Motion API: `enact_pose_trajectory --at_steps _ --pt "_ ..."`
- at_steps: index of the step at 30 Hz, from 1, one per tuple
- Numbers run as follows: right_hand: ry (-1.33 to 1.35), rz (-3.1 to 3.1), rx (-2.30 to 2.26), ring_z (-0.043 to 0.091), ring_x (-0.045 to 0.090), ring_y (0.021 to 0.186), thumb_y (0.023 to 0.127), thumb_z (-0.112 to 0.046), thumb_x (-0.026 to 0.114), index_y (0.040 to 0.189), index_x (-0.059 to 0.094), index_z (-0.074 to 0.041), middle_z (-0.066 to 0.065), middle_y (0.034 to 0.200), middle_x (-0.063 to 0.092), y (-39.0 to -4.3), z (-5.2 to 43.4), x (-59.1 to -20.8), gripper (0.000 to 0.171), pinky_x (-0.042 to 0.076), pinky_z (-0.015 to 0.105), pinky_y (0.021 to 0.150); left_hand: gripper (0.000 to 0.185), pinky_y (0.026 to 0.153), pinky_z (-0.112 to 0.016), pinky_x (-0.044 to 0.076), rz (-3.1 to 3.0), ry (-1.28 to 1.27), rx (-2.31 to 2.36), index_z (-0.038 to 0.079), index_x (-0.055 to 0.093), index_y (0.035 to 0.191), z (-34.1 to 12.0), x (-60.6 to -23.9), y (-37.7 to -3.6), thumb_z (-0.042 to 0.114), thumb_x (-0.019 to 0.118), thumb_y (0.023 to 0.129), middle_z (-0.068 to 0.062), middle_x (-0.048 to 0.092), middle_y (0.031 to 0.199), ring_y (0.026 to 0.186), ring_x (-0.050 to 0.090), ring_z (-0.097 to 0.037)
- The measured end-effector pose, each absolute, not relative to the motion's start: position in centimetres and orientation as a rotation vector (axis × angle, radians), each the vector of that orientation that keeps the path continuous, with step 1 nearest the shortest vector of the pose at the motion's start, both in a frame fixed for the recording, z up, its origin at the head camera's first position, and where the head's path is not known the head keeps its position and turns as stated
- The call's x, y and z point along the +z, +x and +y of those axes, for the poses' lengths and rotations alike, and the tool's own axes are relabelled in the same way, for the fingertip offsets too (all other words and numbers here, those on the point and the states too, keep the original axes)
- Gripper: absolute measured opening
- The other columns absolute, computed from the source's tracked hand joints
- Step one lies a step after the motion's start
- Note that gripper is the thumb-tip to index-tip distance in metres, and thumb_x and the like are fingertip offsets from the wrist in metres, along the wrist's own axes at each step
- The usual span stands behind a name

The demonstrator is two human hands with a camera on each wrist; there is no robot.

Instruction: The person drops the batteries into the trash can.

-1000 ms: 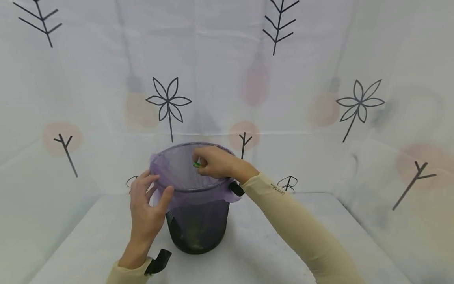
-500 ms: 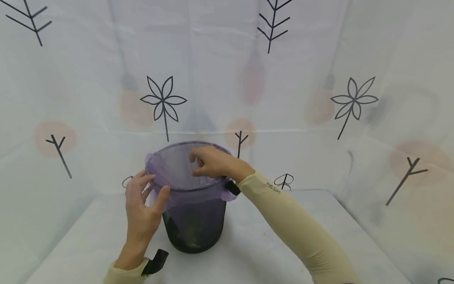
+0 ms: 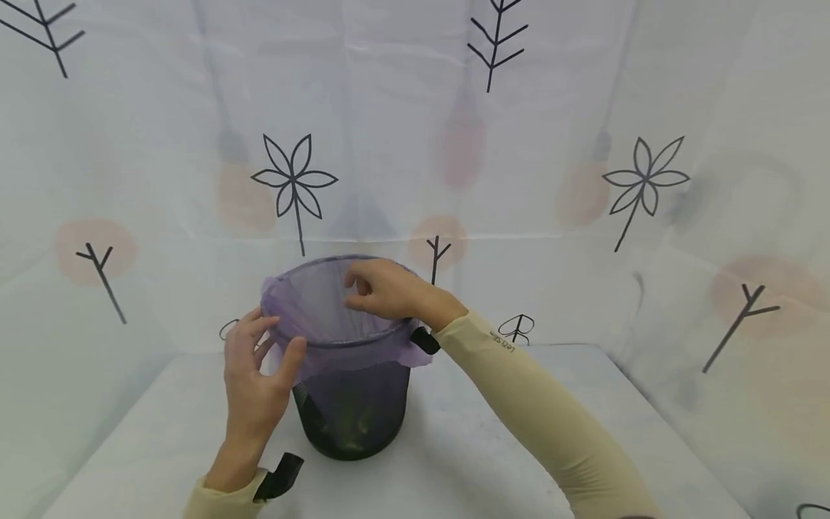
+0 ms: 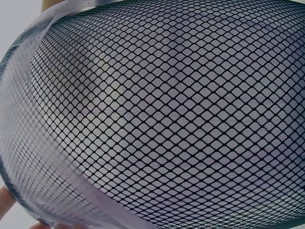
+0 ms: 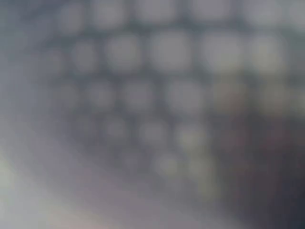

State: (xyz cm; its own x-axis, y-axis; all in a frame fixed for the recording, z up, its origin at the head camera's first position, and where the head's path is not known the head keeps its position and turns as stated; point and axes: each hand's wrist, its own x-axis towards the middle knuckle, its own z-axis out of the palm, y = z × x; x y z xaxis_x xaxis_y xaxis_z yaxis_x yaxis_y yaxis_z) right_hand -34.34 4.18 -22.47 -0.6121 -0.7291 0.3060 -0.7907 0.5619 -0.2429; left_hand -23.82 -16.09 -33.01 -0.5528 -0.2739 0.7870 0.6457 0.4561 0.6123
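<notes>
A black mesh wastebasket (image 3: 350, 407) lined with a thin purple bag (image 3: 311, 303) stands on the white table (image 3: 493, 461). My left hand (image 3: 275, 339) is at the basket's left rim, thumb lying on the bag's folded-over edge, fingers relaxed and spread. Over the basket's mouth hovers my right hand (image 3: 355, 292), its fingers loosely curled and holding nothing. Greenish bits (image 3: 355, 432) show through the mesh at the bottom. The left wrist view is filled by the mesh wall (image 4: 181, 119) and bag edge (image 4: 43, 167). The right wrist view shows only blurred mesh (image 5: 152, 95).
A white cloth backdrop (image 3: 519, 180) printed with black leaf and flower shapes closes in the table at the back and on both sides. Bare tabletop lies left and right of the basket.
One second ago my right hand pinched a small green thing over the basket; now the fingers are empty. The left hand has stayed at the rim.
</notes>
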Motion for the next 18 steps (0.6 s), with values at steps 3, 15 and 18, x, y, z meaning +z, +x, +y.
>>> enact_pose_trajectory --at_steps 3,15,18 --pt "1.286 -2.551 0.584 0.01 0.052 0.071 0.092 -0.029 0.064 0.113 0.06 -0.013 -0.003 0.082 0.057 -34.0 5.0 -22.2 0.027 0.048 0.024 0.066 0.047 0.096 -0.013 0.044 -1.792 -0.321 -1.25 -0.003 0.055 0.12 -16.2 -32.8 -23.9 0.002 0.074 0.078 -0.017 0.043 0.137 0.121 0.043 -0.015" --pt "1.215 -2.297 0.66 0.014 0.054 0.083 0.089 -0.019 0.066 0.106 0.062 -0.008 -0.001 0.09 0.057 -31.1 12.5 -23.3 0.02 0.051 0.031 0.073 0.064 0.097 -0.011 0.038 -1.837 -0.373 -1.014 0.005 0.051 0.133 -18.4 -32.8 -23.2 0.01 0.078 0.075 -0.01 0.049 0.133 0.122 0.043 -0.017" --pt "1.168 -2.292 0.651 0.015 0.053 0.083 0.089 -0.018 0.066 0.106 0.061 -0.008 -0.001 0.089 0.056 -30.3 14.7 -24.3 0.02 0.051 0.034 0.072 0.067 0.096 -0.01 0.035 -1.879 -0.383 -0.934 0.0 0.049 0.132 -19.5 -32.8 -23.0 0.013 0.079 0.074 -0.014 0.048 0.133 0.123 0.042 -0.026"
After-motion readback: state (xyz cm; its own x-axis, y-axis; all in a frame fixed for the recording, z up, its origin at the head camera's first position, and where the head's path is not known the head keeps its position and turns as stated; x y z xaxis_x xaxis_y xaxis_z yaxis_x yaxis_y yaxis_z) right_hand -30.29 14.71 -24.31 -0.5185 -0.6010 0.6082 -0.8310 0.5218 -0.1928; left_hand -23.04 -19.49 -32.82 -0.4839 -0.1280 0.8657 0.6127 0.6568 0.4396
